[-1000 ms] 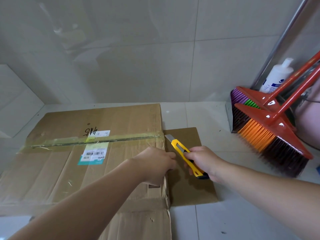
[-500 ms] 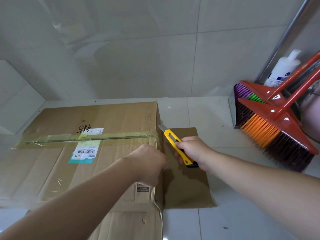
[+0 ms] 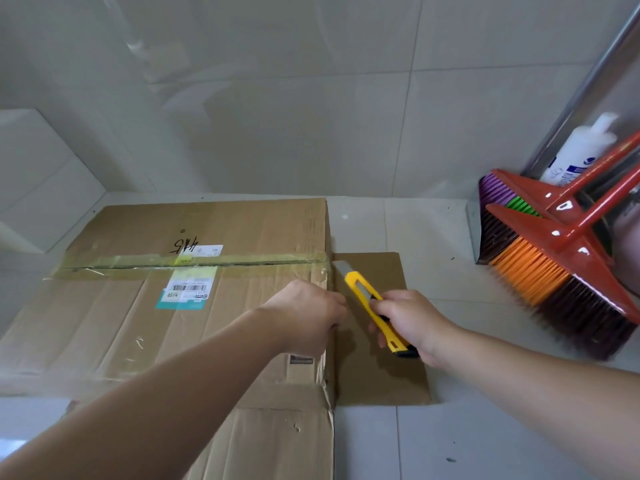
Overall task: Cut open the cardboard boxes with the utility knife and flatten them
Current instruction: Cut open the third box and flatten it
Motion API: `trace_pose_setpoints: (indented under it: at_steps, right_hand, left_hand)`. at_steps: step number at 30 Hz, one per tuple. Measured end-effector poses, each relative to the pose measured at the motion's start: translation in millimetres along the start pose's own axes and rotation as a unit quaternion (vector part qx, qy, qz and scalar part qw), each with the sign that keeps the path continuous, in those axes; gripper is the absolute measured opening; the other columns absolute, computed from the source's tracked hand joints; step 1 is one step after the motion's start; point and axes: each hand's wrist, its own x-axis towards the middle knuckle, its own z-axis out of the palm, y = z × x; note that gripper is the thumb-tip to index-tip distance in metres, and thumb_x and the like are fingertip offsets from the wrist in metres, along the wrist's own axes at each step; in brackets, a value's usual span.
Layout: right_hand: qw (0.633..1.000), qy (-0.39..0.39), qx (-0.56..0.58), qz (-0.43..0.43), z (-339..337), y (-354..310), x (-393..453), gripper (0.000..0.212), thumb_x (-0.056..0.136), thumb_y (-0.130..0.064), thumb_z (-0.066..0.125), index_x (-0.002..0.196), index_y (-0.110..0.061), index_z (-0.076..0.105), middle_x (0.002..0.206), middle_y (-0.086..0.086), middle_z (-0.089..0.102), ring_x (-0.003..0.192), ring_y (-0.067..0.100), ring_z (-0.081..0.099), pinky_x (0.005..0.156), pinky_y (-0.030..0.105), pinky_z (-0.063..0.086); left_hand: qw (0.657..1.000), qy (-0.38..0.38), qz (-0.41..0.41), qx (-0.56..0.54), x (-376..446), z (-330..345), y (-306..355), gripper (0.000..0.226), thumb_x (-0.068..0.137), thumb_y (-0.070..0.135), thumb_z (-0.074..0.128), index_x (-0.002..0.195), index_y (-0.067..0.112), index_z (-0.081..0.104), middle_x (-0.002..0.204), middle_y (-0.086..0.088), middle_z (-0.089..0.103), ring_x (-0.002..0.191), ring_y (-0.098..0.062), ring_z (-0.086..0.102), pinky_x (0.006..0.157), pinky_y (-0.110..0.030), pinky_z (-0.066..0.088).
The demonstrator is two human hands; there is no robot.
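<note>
At the cardboard box's right edge, left hand gripping the rim, right hand clasping yellow utility knife, blade at taped seam.

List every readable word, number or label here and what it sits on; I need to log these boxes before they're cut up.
"445", or close to it: black handwriting on the cardboard box, above the tape seam.
White label beside the handwriting: too small to read.
Shipping label with a barcode: print too small to read.
Dark printed mark near the left hand: blurred.
White bottle behind the brooms: blue print, illegible.
</note>
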Motion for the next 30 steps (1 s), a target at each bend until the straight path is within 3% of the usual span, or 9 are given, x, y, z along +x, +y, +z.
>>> trace_pose_setpoints:
  at_steps: [3, 7, 11, 16, 19, 22, 27, 30]
  right_hand:
    - [0.998, 0.058, 0.009, -0.007, -6, -2, 1, 0.026, 0.094, -0.029, 0.055, 0.079, -0.008, 0.06, 0.063, 0.008, 0.062, 0.048, 0.023, 0.051, 0.044, 0.022, 0.038]
    - [0.997, 0.047, -0.02, -0.051, 8, -25, 1, 0.036, 0.095, -0.036, 0.054, 0.075, -0.006, 0.059, 0.06, 0.008, 0.063, 0.042, 0.021, 0.051, 0.04, 0.02, 0.036]
    - [0.996, 0.027, -0.008, -0.089, 52, -54, 1, 0.036, 0.096, -0.03, 0.054, 0.077, 0.0, 0.06, 0.056, 0.01, 0.06, 0.037, 0.018, 0.049, 0.036, 0.019, 0.036]
    - [0.995, -0.009, -0.01, -0.095, 119, -75, 5, 0.038, 0.096, -0.03, 0.054, 0.081, 0.003, 0.062, 0.059, 0.011, 0.062, 0.041, 0.019, 0.051, 0.036, 0.019, 0.037]
    - [0.995, -0.012, -0.037, -0.091, 149, -76, 8, 0.04, 0.097, -0.031, 0.053, 0.081, 0.004, 0.063, 0.059, 0.009, 0.063, 0.041, 0.019, 0.054, 0.037, 0.021, 0.038]
    - [0.993, -0.007, -0.062, -0.104, 166, -73, 10, 0.041, 0.097, -0.032, 0.053, 0.078, 0.003, 0.063, 0.057, 0.007, 0.064, 0.042, 0.019, 0.056, 0.041, 0.023, 0.039]
    - [0.991, 0.005, -0.073, -0.113, 176, -72, 15, 0.04, 0.097, -0.032, 0.052, 0.08, 0.002, 0.064, 0.061, 0.007, 0.066, 0.044, 0.02, 0.057, 0.044, 0.025, 0.041]
    - [0.987, 0.024, -0.098, -0.124, 175, -71, 13, 0.041, 0.097, -0.032, 0.051, 0.078, 0.002, 0.065, 0.062, 0.008, 0.066, 0.046, 0.022, 0.058, 0.047, 0.027, 0.042]
  left_hand:
    - [1.0, -0.006, -0.015, -0.02, 2, 4, 4, 0.011, 0.082, 0.016, 0.05, 0.089, 0.024, 0.051, 0.097, 0.006, 0.049, 0.084, -0.023, 0.056, 0.063, -0.033, 0.042]
    - [0.993, 0.039, -0.07, -0.082, -23, 11, -15, 0.035, 0.086, 0.018, 0.048, 0.12, 0.025, 0.052, 0.12, 0.002, 0.045, 0.089, -0.027, 0.059, 0.068, -0.036, 0.047]
    - [0.969, 0.077, -0.198, -0.126, -81, 30, -64, 0.034, 0.087, 0.018, 0.043, 0.119, 0.024, 0.054, 0.121, 0.002, 0.047, 0.094, -0.026, 0.059, 0.067, -0.034, 0.045]
    - [0.881, 0.133, -0.423, -0.162, -167, 71, -126, 0.028, 0.09, 0.024, 0.043, 0.114, 0.025, 0.057, 0.119, 0.003, 0.051, 0.105, -0.022, 0.054, 0.071, -0.029, 0.041]
    - [0.82, 0.141, -0.527, -0.174, -215, 100, -153, 0.033, 0.092, 0.032, 0.043, 0.121, 0.022, 0.055, 0.126, -0.001, 0.05, 0.115, -0.025, 0.048, 0.085, -0.035, 0.044]
    - [0.762, 0.11, -0.612, -0.183, -247, 126, -169, 0.045, 0.093, 0.042, 0.043, 0.131, 0.018, 0.046, 0.133, -0.007, 0.045, 0.123, -0.029, 0.041, 0.1, -0.039, 0.037]
    - [0.669, 0.079, -0.698, -0.243, -262, 151, -179, 0.06, 0.093, 0.055, 0.035, 0.133, 0.009, 0.039, 0.133, -0.013, 0.046, 0.126, -0.032, 0.041, 0.102, -0.044, 0.038]
    - [0.656, 0.077, -0.71, -0.246, -257, 150, -182, 0.061, 0.094, 0.054, 0.035, 0.133, 0.008, 0.038, 0.135, -0.014, 0.045, 0.127, -0.032, 0.04, 0.102, -0.045, 0.036]
